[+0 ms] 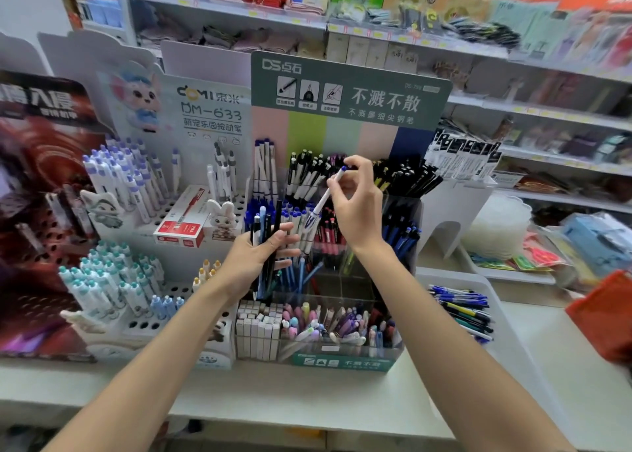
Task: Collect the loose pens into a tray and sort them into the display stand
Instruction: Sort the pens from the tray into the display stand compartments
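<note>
Counter (307, 393): pale, carries the stands and the tray
Tray (448, 276): white, just right of the display stand, with loose pens (461, 306) lying in it
Left hand (254, 256): fingers curled round a bundle of pens (265, 224), held upright before the stand's middle tier
Right hand (357, 205): fingertips pinch a white pen (319, 209) with a blue cap, tilted over the compartments
Display stand (342, 92): clear tiers packed with pens, green header card
Shelves (513, 109): blurred goods behind
</note>
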